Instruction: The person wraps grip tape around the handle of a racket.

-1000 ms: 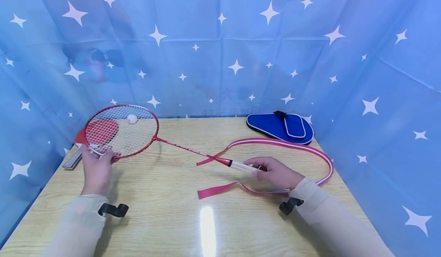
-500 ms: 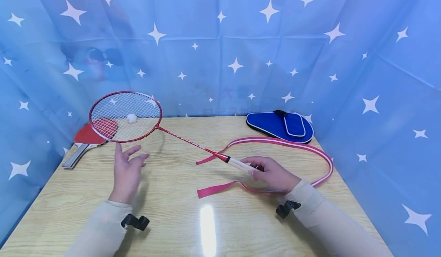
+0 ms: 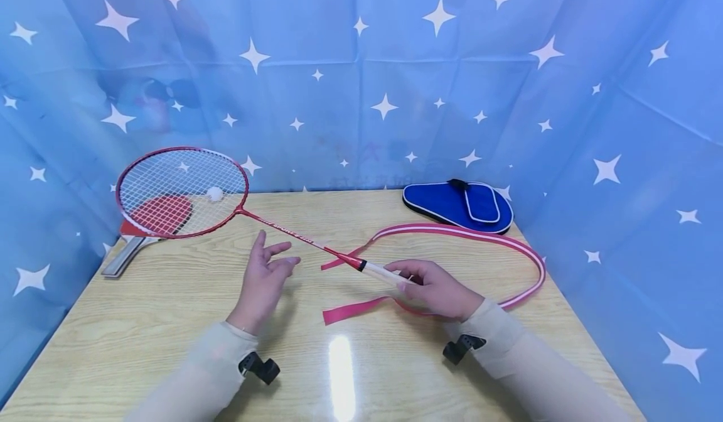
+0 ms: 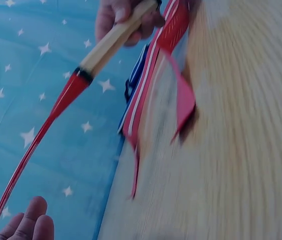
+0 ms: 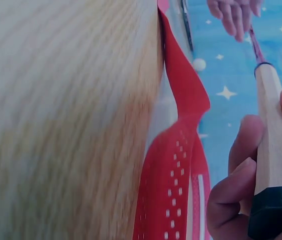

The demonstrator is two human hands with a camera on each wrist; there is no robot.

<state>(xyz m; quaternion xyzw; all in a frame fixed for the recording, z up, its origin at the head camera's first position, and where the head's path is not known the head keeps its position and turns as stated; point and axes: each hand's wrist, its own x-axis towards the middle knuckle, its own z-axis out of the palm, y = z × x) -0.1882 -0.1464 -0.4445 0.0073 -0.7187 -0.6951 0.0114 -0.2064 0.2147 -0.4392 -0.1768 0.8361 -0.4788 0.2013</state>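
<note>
My right hand grips the bare wooden handle of a red badminton racket, fingers curled round it near its black end. The racket is held above the table, its strung head up and to the left. My left hand is just below the shaft, fingers spread and holding nothing. In the left wrist view the shaft passes between its thumb and fingers; whether they touch it I cannot tell. A long red-pink strip of grip tape, perforated and white-lined, curves over the table behind and under my right hand.
A blue paddle case with white piping lies at the back right. At the back left, a red table tennis paddle and a white ball show partly through the strings. A starry blue curtain borders the wooden table.
My left hand has let go of the racket head and moved right to beside the shaft. The racket head has risen, then shifted left; my right hand has moved slightly left with the handle.
</note>
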